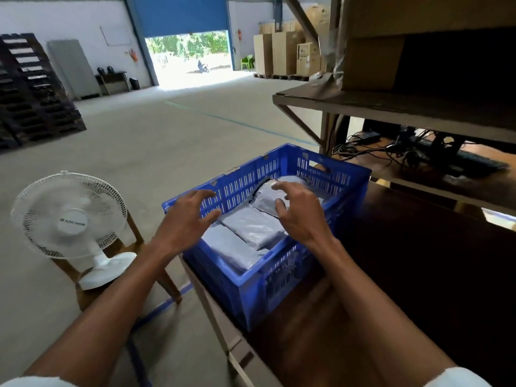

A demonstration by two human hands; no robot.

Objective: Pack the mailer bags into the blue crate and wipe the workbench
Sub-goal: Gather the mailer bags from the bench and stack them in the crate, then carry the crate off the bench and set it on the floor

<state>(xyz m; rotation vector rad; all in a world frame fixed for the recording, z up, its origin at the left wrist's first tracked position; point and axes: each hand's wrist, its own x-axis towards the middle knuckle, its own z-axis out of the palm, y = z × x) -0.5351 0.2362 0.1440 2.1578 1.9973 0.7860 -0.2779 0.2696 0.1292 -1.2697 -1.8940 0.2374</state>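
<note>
Left hand, right hand over blue crate on workbench; concrete floor.

One blue crate, at least three grey mailer bags, one left hand, one right hand and one white fan stand in view.

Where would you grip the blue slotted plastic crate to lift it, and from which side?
By the handle cut-out in the far wall of the blue slotted plastic crate, likely matched opposite; come from outside, since grey plastic mailer bags fill the inside.
</note>
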